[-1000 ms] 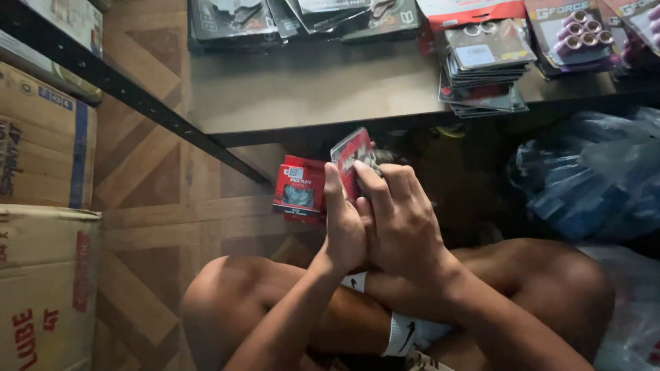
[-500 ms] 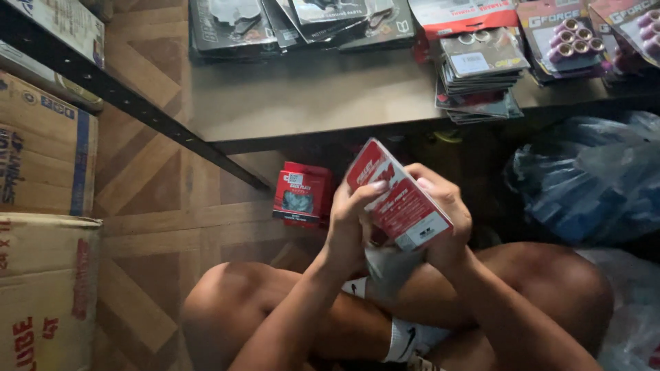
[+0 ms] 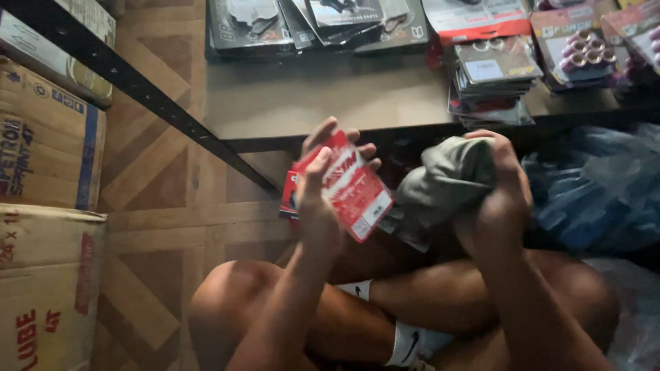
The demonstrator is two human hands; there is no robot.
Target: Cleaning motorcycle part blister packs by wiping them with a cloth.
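Observation:
My left hand [image 3: 322,180] grips a flat red packet with white print [image 3: 354,187], held up tilted in front of me. My right hand [image 3: 496,184] is closed on a crumpled grey-green cloth [image 3: 440,182] just right of the packet. Behind the packet, on the floor, a second red packet [image 3: 289,199] shows partly. My crossed bare legs [image 3: 330,309] lie below both hands.
A low wooden shelf [image 3: 309,96] ahead carries dark blister packs [image 3: 254,27] and stacked carded parts [image 3: 491,79]. Cardboard boxes [image 3: 41,137] stand at the left behind a black metal bar [image 3: 158,110]. Blue plastic bags [image 3: 598,192] lie at the right on the parquet floor.
My two hands, together on the red packet before, have parted. The left keeps the packet; the right has moved right and now holds the grey-green cloth.

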